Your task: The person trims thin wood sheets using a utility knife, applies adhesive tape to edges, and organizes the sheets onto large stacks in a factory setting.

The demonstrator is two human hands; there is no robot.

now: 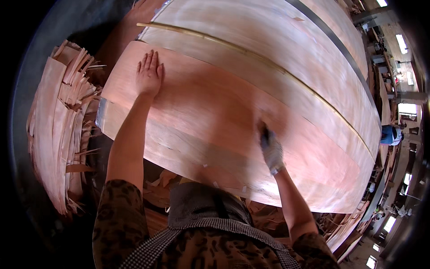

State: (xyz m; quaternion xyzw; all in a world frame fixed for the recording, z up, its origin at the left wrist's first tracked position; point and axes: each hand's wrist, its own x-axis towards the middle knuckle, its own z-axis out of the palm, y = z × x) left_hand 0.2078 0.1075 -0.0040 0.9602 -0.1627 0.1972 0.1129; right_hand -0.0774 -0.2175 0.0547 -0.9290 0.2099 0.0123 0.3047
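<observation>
Reddish wood veneer sheet (pixel 201 96) lies beneath both hands, atop paler sheets (pixel 268 36), stretching from the left hand toward 4 o'clock. The bare left hand (pixel 150 75) rests flat near its upper-left end, grip spread out, palm down and fingers extended. At 4 o'clock from it, the gloved right hand (pixel 272 154) is over the sheet, blurred, with a dark shape (pixel 265 133) at its fingers; I cannot tell whether that grip is pinching it. A thin yellowish strip (pixel 283 71) crosses the sheets at 12 o'clock from the right hand; a ragged veneer bundle (pixel 49 130) stands at 8 o'clock from the left.
</observation>
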